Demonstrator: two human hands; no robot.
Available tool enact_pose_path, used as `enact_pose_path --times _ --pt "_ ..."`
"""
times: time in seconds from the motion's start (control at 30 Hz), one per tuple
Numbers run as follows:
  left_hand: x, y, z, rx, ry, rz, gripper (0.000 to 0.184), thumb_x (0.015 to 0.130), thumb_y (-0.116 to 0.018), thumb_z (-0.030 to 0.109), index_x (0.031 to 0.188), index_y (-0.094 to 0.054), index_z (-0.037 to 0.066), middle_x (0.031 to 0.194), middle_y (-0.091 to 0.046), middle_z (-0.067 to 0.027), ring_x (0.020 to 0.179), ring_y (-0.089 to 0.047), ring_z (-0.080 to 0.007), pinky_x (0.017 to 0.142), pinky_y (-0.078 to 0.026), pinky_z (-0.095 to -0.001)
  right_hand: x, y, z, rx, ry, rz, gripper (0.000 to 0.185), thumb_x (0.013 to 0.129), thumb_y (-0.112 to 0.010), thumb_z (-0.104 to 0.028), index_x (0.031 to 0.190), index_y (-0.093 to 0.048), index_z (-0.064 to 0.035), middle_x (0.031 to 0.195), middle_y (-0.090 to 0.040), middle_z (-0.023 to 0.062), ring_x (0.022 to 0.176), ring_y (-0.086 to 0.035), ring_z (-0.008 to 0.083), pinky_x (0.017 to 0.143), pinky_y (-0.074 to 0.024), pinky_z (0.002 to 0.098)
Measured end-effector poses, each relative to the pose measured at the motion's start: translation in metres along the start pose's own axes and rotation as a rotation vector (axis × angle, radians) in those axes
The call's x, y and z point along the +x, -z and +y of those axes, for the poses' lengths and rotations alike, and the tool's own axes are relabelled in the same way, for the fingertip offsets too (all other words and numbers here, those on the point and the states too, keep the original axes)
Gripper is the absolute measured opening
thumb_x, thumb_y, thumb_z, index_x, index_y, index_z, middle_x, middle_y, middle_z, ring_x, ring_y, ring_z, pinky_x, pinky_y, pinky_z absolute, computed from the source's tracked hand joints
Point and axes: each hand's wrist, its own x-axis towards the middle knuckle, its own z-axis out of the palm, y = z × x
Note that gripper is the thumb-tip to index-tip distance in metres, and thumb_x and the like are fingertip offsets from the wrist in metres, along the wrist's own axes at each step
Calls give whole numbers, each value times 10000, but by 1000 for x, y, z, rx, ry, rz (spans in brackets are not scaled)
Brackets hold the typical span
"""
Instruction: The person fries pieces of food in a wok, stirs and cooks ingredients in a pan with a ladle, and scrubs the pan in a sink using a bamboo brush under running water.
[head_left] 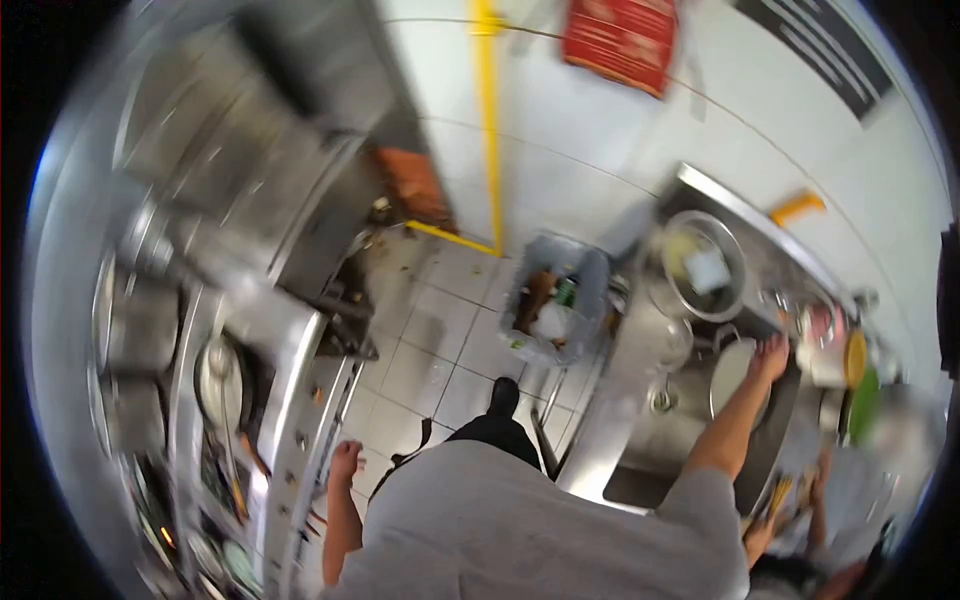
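My right arm stretches over the sink (640, 484). At its end, my right hand (770, 358) is beside the upper right rim of a pale round pot (732, 375) with a loop handle, which is in the basin. The fingers are blurred, and whether they grip the pot's rim or something behind it cannot be made out. On the other side of my body, my left hand (346, 460) hangs by the stove front with loosely bent fingers and nothing in it.
A large metal bowl (738, 290) stands at the sink's far end. Beside the sink is a lined trash bin (590, 270). On the stove, a pan (212, 405) holds a long ladle. A co-worker's hands (760, 535) are at lower right.
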Motion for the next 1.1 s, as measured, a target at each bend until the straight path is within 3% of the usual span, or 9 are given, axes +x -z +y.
enact_pose_path --times 0.1,0.17,0.33,0.77,0.83,0.87,0.93,0.97,1.1 --pt "-14 -4 -38 -92 21 35 267 885 -595 264 1009 -604 28 879 -644 -83 652 -643 -192 509 -510 -306 7 39 39 -210 -17 -18 530 945 -506 -453 1319 -513 -78 1323 -511 102 921 -561 225 655 -467 345" --pt "-26 -2 -68 -144 60 42 272 885 -600 275 1028 -600 44 909 -652 -74 678 -652 -194 531 -518 -314 4 39 52 -305 -11 71 573 923 -477 -571 1038 -626 -30 731 -573 71 590 -505 186 512 -413 318" --pt "-70 -5 -173 -389 134 108 275 873 -608 300 1007 -606 60 899 -646 -53 663 -639 -183 530 -512 -315 -80 -40 53 -491 903 23 412 955 -468 -327 883 -655 34 733 -597 90 625 -541 178 525 -437 314" --pt "-231 -72 -532 -571 446 365 229 756 -679 110 973 -647 42 869 -642 -153 707 -687 -251 494 -569 -376 -483 -180 335 -569 335 -1549 411 952 -469 -247 1332 -495 -94 941 -638 108 793 -589 205 709 -496 359" --pt "-257 -88 -568 -530 275 555 205 808 -640 167 946 -635 16 827 -639 -145 666 -678 -240 485 -554 -367 -492 -155 446 -817 2223 -1948 275 885 -493 -156 1081 -641 -32 914 -680 158 818 -665 311 728 -533 460" --pt "-284 -73 -540 -1039 566 607 213 833 -620 200 926 -616 8 836 -633 -138 655 -666 -235 480 -533 -365 -601 -106 428 -1680 2134 -2067 248 809 -549 -189 945 -716 -66 949 -688 166 901 -652 308 777 -509 415" --pt "-315 -71 -536 -1230 561 709 220 834 -636 212 933 -610 17 884 -636 -127 659 -654 -241 489 -523 -377 -698 -44 518 -1228 2075 -2296 203 829 -537 -172 868 -714 -80 909 -703 114 865 -673 300 733 -527 431" --pt "-323 -80 -538 -1343 495 801 243 853 -641 257 924 -607 27 845 -625 -115 646 -647 -253 496 -521 -382 -787 39 443 -976 869 -2440 244 830 -583 -234 821 -694 -17 760 -668 189 713 -653 301 670 -500 426" --pt "-346 -130 -538 -1600 479 943 308 908 -610 368 887 -583 62 782 -580 -80 641 -627 -231 490 -492 -348 -1024 168 348 -938 1022 -3108 436 895 -570 -415 741 -633 -12 768 -639 178 708 -613 257 621 -452 406"
